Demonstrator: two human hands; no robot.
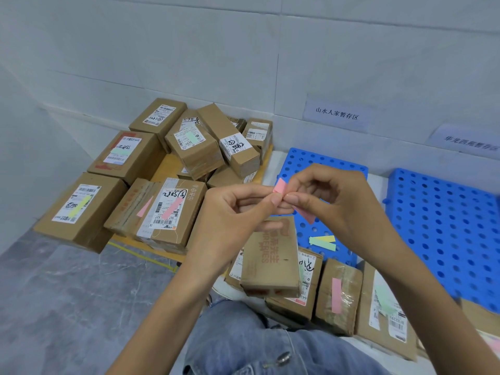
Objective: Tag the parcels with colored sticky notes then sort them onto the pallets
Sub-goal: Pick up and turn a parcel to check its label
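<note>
Pinching one pink sticky note (280, 185) between them, the left hand (235, 215) and right hand (335, 201) meet above the front-left part of the blue pallet (324, 161). Thumbs and forefingers are closed on the strip and the other fingers are curled. The note's long axis runs diagonally, its upper end pointing up-left and its lower end down-right over the pallet. Green and yellow strips (323, 242) lie on the pallet, long sides running left to right. A brown parcel (270, 263) with red print sits at the pallet's front edge, below the hands. Tagged parcels (167, 169) are heaped left of the pallet.
</note>
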